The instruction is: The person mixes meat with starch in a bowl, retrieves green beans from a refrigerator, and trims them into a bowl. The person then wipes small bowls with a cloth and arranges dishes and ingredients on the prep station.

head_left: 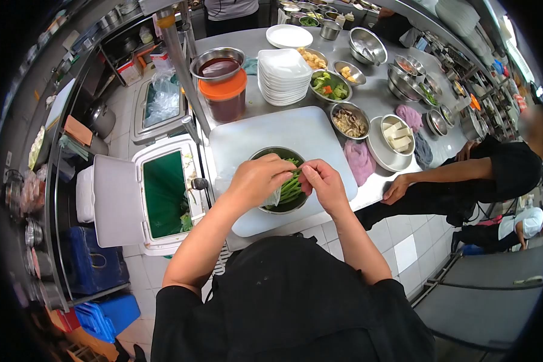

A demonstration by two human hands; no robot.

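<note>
A metal bowl [283, 210] of long green vegetable stems [291, 192] rests on the white cutting board [323, 136]. Above the bowl, my left hand [258, 180] is closed, its thumb and fingertips pinching one end of a thin green stem [297, 170]. My right hand [324, 186] pinches the same stem from the other side, with its fingers curled. Clear plastic [274, 199] shows below my left hand at the bowl's edge. My hands cover part of the bowl, and the exact kind of vegetable is hard to make out.
An open bin [163, 187] with green lining stands at the left. Behind the board are stacked white plates [283, 78], an orange-rimmed tub [223, 96], bowls of cut vegetables [330, 87] and mushrooms [350, 120]. A co-worker's arm [440, 175] reaches in from the right.
</note>
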